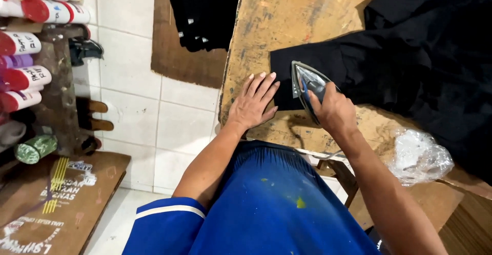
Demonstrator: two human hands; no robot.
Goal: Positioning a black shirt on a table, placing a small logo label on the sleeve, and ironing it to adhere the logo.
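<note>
My right hand [334,110] grips the handle of a silver clothes iron [307,83], whose soleplate rests on the edge of a black garment [410,65] spread over a worn wooden table [287,19]. My left hand [253,103] lies flat, fingers apart, on the table at the garment's near left corner, touching its edge. I wear a blue shirt with a white sleeve stripe.
A crumpled clear plastic bag [419,156] lies at the table's near right. A stack of folded black garments [205,14] sits on brown cardboard on the white tiled floor. Spray cans [31,39] fill a rack at left, above a printed wooden board [56,193].
</note>
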